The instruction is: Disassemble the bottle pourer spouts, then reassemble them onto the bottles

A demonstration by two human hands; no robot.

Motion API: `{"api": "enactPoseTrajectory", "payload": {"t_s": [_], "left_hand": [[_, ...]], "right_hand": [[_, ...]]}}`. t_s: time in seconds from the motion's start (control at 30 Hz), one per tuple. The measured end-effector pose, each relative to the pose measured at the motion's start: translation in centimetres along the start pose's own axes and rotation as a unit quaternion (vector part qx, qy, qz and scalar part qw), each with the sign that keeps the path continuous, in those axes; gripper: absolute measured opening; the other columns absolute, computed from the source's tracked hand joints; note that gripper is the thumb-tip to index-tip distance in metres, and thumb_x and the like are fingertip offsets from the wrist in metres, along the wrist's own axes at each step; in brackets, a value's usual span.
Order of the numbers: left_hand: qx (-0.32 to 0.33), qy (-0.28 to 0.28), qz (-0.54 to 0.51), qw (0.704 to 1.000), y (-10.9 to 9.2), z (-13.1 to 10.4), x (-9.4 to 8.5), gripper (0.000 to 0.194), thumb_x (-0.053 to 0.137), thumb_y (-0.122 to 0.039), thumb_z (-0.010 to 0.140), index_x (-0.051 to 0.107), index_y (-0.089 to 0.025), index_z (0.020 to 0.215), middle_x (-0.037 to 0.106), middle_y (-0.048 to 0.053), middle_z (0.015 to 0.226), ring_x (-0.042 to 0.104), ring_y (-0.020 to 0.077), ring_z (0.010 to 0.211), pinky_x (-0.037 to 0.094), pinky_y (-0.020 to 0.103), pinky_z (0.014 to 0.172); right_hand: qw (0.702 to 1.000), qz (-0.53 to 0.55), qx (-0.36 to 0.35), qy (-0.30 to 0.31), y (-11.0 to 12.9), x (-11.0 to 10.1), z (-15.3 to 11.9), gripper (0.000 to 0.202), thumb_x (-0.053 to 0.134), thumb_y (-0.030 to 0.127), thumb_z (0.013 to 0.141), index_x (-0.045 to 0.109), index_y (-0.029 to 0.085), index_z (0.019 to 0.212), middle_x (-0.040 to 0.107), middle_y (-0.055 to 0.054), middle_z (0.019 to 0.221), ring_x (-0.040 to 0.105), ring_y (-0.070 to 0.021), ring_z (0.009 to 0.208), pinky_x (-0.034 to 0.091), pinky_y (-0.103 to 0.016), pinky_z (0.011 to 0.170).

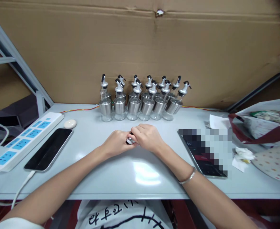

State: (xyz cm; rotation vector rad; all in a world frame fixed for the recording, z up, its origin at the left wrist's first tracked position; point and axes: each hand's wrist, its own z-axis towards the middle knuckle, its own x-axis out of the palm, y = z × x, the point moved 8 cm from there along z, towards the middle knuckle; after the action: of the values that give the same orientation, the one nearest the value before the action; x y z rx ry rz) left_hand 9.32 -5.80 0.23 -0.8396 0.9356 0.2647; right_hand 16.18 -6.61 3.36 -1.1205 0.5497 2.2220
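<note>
Centrally, one small silver-and-black piece (130, 140) sits between the two hands, mostly hidden: the left hand (117, 141) is closed round it and the right hand (146, 136) is curled over it, fingers folded, the full grip out of sight. Just beyond stand the bottles (133, 108), six in the front row with a second row partly hidden behind; I count eleven pourer tops (137, 87). Leftward lie one phone (50, 149), one round cream object (70, 124) and one power strip (26, 140); rightward, one dark tablet (197, 154), partly pixelated. Between hands and front edge runs a stretch of glossy pale tabletop (121, 178), reflecting light; brown cardboard (82, 47) walls the back, beside metal framing (18, 60)
</note>
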Motion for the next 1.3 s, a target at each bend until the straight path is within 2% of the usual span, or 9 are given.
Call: {"api": "enactPoseTrajectory", "payload": {"t_s": [0.3, 0.43, 0.53, 0.63, 0.77, 0.97, 1.07, 1.17, 1.3], "left_hand": [[0.092, -0.062, 0.122, 0.986, -0.5, -0.2, 0.0, 0.019, 0.050, -0.030, 0.083, 0.051, -0.019, 0.068, 0.059, -0.002, 0.054, 0.054, 0.0125, 0.047, 0.034, 0.023, 0.048], [0.110, -0.077, 0.169, 0.976, -0.7, -0.4, -0.2, 0.022, 0.049, -0.033, 0.084, 0.048, -0.020, 0.066, 0.054, -0.003, 0.053, 0.050, 0.0120, 0.046, 0.031, 0.024, 0.047], [0.093, -0.083, 0.184, 0.975, -0.6, -0.3, -0.6, 0.017, 0.047, -0.032, 0.085, 0.050, -0.019, 0.075, 0.058, 0.000, 0.068, 0.053, 0.0128, 0.055, 0.035, 0.024, 0.051], [0.073, -0.083, 0.166, 0.980, -0.4, -0.2, -0.9, 0.012, 0.046, -0.029, 0.086, 0.050, -0.018, 0.086, 0.060, 0.001, 0.080, 0.054, 0.0124, 0.059, 0.038, 0.024, 0.055], [0.081, -0.094, 0.174, 0.977, -0.5, -0.1, -1.0, 0.014, 0.048, -0.032, 0.087, 0.048, -0.019, 0.080, 0.058, -0.001, 0.071, 0.054, 0.0136, 0.058, 0.039, 0.025, 0.058], [0.088, -0.139, 0.145, 0.976, -0.1, -0.4, -1.6, 0.024, 0.058, -0.041, 0.084, 0.049, -0.018, 0.088, 0.065, 0.002, 0.077, 0.059, 0.0173, 0.068, 0.046, 0.029, 0.066], [0.106, -0.151, 0.105, 0.977, -0.3, -0.5, -1.7, 0.032, 0.058, -0.042, 0.085, 0.044, -0.019, 0.102, 0.065, 0.007, 0.100, 0.063, 0.0198, 0.085, 0.049, 0.032, 0.074], [0.144, -0.153, 0.083, 0.974, -1.1, -0.6, -1.4, 0.031, 0.051, -0.042, 0.089, 0.037, -0.020, 0.106, 0.055, 0.013, 0.119, 0.060, 0.0214, 0.100, 0.048, 0.038, 0.083], [0.136, -0.157, 0.044, 0.977, -0.8, -0.7, -1.2, 0.023, 0.043, -0.036, 0.093, 0.031, -0.021, 0.106, 0.044, 0.015, 0.126, 0.056, 0.0202, 0.106, 0.047, 0.041, 0.087]], "right_hand": [[0.985, 0.108, 0.126, -0.043, -1.4, -0.2, -0.6, 0.051, 0.017, 0.041, 0.097, 0.051, 0.020, 0.065, 0.049, -0.001, 0.051, 0.039, -0.0125, 0.045, 0.028, -0.026, 0.050], [0.974, 0.154, 0.168, -0.013, -3.2, 0.3, -0.7, 0.042, 0.026, 0.033, 0.097, 0.057, 0.019, 0.072, 0.055, -0.001, 0.064, 0.051, -0.0135, 0.060, 0.038, -0.025, 0.062], [0.962, 0.117, 0.242, 0.043, -6.3, 1.4, -1.5, 0.030, 0.039, 0.023, 0.092, 0.063, 0.017, 0.076, 0.060, -0.004, 0.075, 0.056, -0.0154, 0.074, 0.041, -0.026, 0.073], [0.945, 0.087, 0.302, 0.091, -8.9, 2.5, -2.6, 0.023, 0.045, 0.013, 0.086, 0.064, 0.016, 0.074, 0.065, -0.006, 0.076, 0.059, -0.0165, 0.074, 0.040, -0.025, 0.070], [0.937, 0.068, 0.325, 0.110, -9.8, 3.1, -3.4, 0.021, 0.047, 0.013, 0.085, 0.064, 0.015, 0.073, 0.067, -0.008, 0.074, 0.059, -0.0180, 0.071, 0.039, -0.026, 0.066], [0.938, 0.030, 0.334, 0.087, -9.3, 2.1, -3.4, 0.016, 0.049, 0.019, 0.086, 0.064, 0.013, 0.087, 0.062, -0.011, 0.081, 0.056, -0.0197, 0.074, 0.038, -0.030, 0.069], [0.943, 0.129, 0.302, 0.058, -7.6, 1.5, -2.4, 0.025, 0.043, 0.030, 0.091, 0.062, 0.015, 0.083, 0.061, -0.007, 0.080, 0.054, -0.0177, 0.075, 0.040, -0.030, 0.071], [0.884, 0.388, 0.250, 0.073, -4.5, 2.3, -1.3, 0.038, 0.034, 0.041, 0.093, 0.060, 0.015, 0.084, 0.060, -0.004, 0.078, 0.053, -0.0146, 0.073, 0.042, -0.027, 0.068], [0.837, 0.488, 0.234, 0.087, -2.4, 3.0, -1.0, 0.039, 0.041, 0.051, 0.089, 0.060, 0.017, 0.081, 0.055, -0.001, 0.076, 0.049, -0.0129, 0.072, 0.041, -0.026, 0.067]]}}
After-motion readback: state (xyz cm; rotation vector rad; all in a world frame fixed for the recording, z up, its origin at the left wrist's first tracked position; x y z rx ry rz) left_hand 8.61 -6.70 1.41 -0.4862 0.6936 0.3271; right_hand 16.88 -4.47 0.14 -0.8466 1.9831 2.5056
